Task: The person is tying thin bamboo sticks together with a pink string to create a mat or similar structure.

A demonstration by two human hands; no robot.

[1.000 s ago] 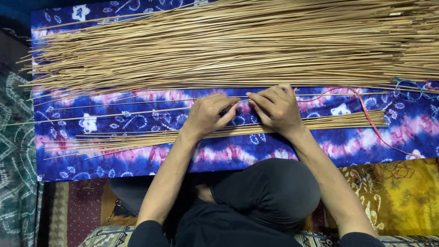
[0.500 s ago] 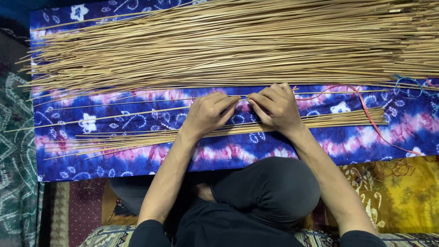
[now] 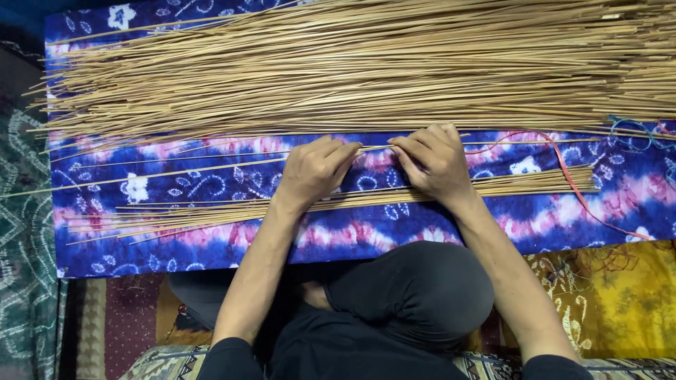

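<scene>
My left hand (image 3: 313, 171) and my right hand (image 3: 431, 159) meet over a blue, pink and white patterned cloth (image 3: 366, 236). Both pinch one thin tan stick (image 3: 211, 167) that runs left to right between their fingertips. A large heap of the same long sticks (image 3: 352, 67) covers the far half of the cloth. A smaller flat bundle of sticks (image 3: 211, 211) lies nearer to me, passing under both wrists.
A red string (image 3: 572, 188) curves across the cloth at the right. Blue thread (image 3: 630, 134) is tangled by the heap's right end. A yellow patterned cloth (image 3: 605, 302) lies at the lower right, green and maroon rugs (image 3: 28, 281) at the left.
Both hands have shifted slightly away from me, toward the big heap. The held stick has moved with them.
</scene>
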